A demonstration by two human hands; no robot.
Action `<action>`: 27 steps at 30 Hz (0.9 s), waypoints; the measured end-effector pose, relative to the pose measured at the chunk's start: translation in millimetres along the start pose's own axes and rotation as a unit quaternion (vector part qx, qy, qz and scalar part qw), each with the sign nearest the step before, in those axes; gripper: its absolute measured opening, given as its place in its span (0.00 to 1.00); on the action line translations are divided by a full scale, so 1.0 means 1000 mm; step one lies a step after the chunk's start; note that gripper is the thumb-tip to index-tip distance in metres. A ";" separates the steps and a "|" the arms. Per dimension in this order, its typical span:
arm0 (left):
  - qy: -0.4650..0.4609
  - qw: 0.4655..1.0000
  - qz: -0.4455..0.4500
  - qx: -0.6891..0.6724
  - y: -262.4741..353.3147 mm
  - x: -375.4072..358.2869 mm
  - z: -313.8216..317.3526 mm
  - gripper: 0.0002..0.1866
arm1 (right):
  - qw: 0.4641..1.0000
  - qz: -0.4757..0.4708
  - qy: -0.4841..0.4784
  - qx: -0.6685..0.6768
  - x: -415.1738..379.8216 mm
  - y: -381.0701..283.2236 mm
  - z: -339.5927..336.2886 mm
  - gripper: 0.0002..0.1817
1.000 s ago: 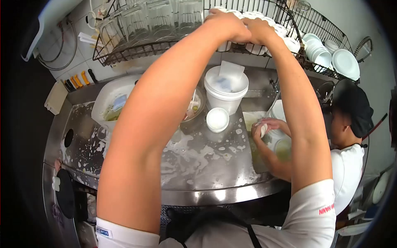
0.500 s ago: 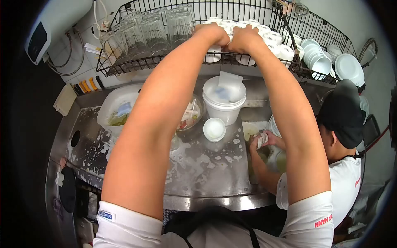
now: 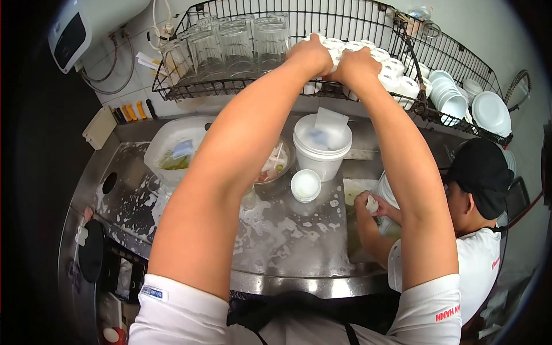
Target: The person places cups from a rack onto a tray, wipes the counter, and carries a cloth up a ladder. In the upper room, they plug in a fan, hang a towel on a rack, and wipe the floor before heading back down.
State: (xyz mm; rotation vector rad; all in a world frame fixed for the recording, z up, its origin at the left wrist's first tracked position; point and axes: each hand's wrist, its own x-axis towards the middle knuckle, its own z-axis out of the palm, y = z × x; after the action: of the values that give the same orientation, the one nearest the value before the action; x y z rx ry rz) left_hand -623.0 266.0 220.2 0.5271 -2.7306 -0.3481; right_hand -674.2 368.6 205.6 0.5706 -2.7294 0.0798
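Both my arms reach up to the black wire rack [image 3: 230, 89], where white cups [image 3: 392, 66] sit packed in rows, several upside down. My left hand [image 3: 311, 57] is curled over cups at the front of the rows, beside the clear glasses [image 3: 237, 43]. Just to its right, my right hand [image 3: 356, 68] is closed around a cup in the same front row. The backs of my hands hide most of the fingers and the cups under them.
Below are a white bucket [image 3: 322, 155], a small white bowl stack [image 3: 306, 185], a tub [image 3: 167, 167] and a bowl of scraps [image 3: 273, 167] on the wet, foamy steel counter [image 3: 287, 241]. To the right, a co-worker [image 3: 477, 184] holds small white dishes over a sink. White bowls [image 3: 448, 98] fill the adjoining rack.
The view has shifted, so the rack and counter appear slightly right and lower. My hands stay at the front cups. The co-worker's hands have turned the small dishes.
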 end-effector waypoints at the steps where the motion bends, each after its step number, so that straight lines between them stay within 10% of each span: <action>1: 0.017 0.999 -0.009 -0.039 -0.001 -0.005 -0.001 0.40 | 1.000 0.006 0.011 0.016 -0.003 0.000 0.001 0.44; 6: 0.195 0.967 0.050 -0.159 -0.006 -0.029 -0.011 0.34 | 0.989 -0.014 0.108 0.102 -0.012 0.005 0.007 0.45; 10: 0.329 0.819 0.127 -0.452 -0.021 -0.036 -0.032 0.36 | 0.964 -0.051 0.177 0.194 -0.003 0.015 0.016 0.42; 13: 0.132 0.557 0.171 -0.802 -0.044 -0.064 -0.047 0.29 | 0.944 -0.096 0.195 0.247 -0.006 0.015 0.017 0.44; 15: -0.030 0.476 0.227 -0.849 -0.086 -0.092 -0.053 0.22 | 0.930 -0.092 0.203 0.291 -0.006 0.014 0.018 0.47; 17: 0.043 0.540 0.199 -0.817 -0.117 -0.147 -0.059 0.31 | 0.930 -0.116 0.228 0.263 0.002 0.019 0.023 0.50; 19: -0.068 0.360 0.191 -0.911 -0.176 -0.187 -0.055 0.31 | 0.943 -0.137 0.165 0.253 -0.006 0.016 0.015 0.52; 23: 0.021 0.270 0.081 -0.959 -0.273 -0.290 -0.054 0.33 | 0.947 -0.193 0.168 0.196 -0.006 0.016 0.014 0.53; 26: 0.149 0.335 -0.003 -0.930 -0.359 -0.375 -0.039 0.32 | 0.930 -0.192 0.149 0.276 0.011 0.030 0.025 0.50; 27: 0.200 0.353 -0.040 -0.913 -0.377 -0.409 -0.036 0.31 | 0.901 -0.199 0.277 0.267 0.050 0.053 0.055 0.48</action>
State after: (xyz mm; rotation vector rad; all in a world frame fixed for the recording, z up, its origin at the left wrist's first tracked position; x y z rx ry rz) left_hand -133.4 82.3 27.1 -0.0653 -0.4669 -2.2337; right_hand -755.8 391.1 172.7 1.0554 -1.9753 0.7753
